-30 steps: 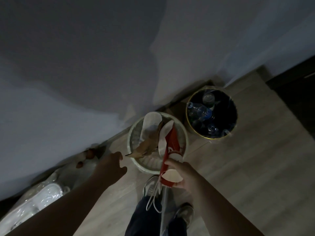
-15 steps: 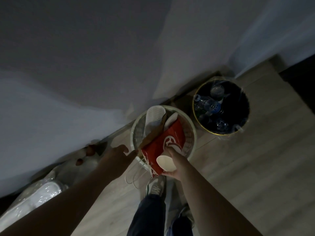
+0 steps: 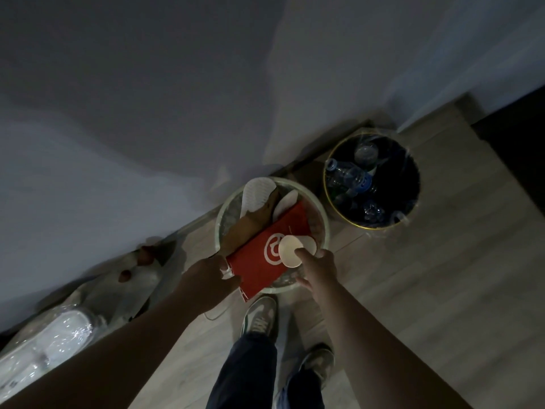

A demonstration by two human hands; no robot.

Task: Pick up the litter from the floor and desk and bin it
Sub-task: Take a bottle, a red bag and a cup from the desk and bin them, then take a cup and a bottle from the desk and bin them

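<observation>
A red paper bag point(image 3: 267, 256) with a white round logo lies flat across the mouth of a pale bin point(image 3: 323, 219) by the wall. My left hand point(image 3: 211, 274) grips the bag's near left corner. My right hand point(image 3: 317, 268) holds the bag's right side, a finger pressing a small white disc point(image 3: 289, 250) against it; a second disc sits just behind. Brown cardboard point(image 3: 250, 222) and white flat pieces point(image 3: 256, 191) stick up inside the bin.
A black bin point(image 3: 411, 214) with a gold rim stands to the right, full of plastic bottles point(image 3: 351, 177). Clear plastic-wrapped items point(image 3: 50, 338) and a white bag lie on the floor at left. My shoes point(image 3: 261, 318) stand just below the pale bin on the wooden floor.
The red bag has turned from upright on edge to lying flat over the pale bin. My left hand came across and took hold of its corner.
</observation>
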